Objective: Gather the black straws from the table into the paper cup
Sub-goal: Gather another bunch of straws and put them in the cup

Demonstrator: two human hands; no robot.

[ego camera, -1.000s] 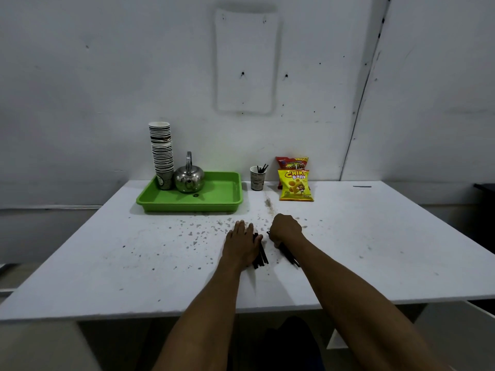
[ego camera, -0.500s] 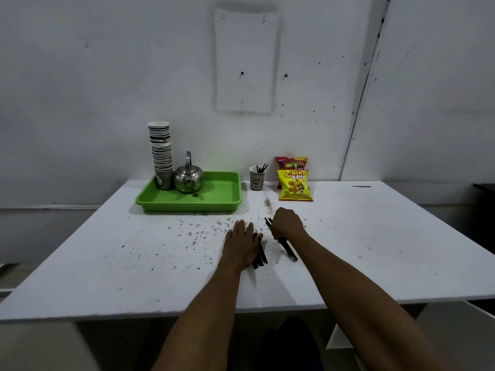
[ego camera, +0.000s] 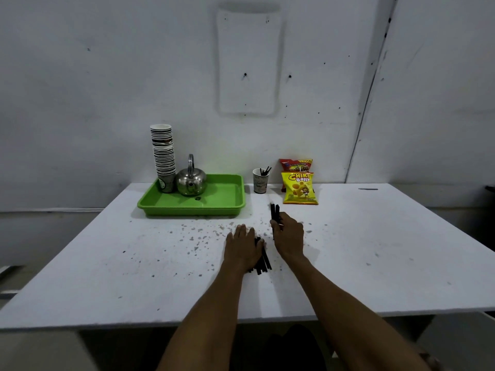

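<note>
Left hand (ego camera: 243, 247) flat, palm down, fingers together, pressing a pile of black straws (ego camera: 261, 259) on the white table (ego camera: 375, 250). Right hand (ego camera: 288, 234) just beside it, curled tight around a small straw bundle (ego camera: 274, 212), ends sticking up out of the fist. Farther back the paper cup (ego camera: 260, 181) stands upright, a few straws inside, between green tray (ego camera: 214, 207) and yellow snack bag (ego camera: 300, 188).

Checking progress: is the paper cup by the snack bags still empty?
No, the paper cup already holds a few black straws poking above its rim.
</note>
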